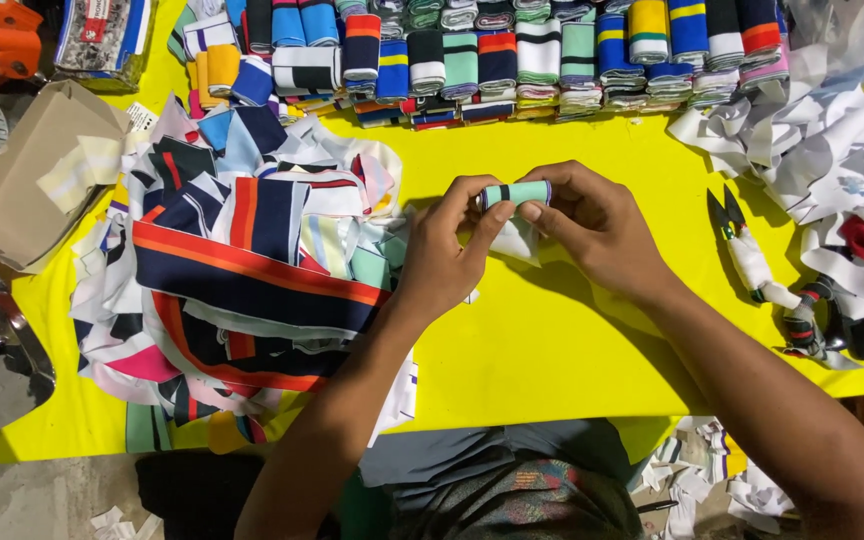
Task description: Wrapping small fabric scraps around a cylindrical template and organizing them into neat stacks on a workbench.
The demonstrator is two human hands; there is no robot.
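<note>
Head view: left hand and right hand both pinch shut on a mint-green rolled fabric strip above the yellow table, striped fabric pile at 9 o'clock, thread snips at 3 o'clock.

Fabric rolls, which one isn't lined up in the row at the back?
The mint-green roll with a dark stripe, held between the left hand and right hand above the yellow table.
</note>
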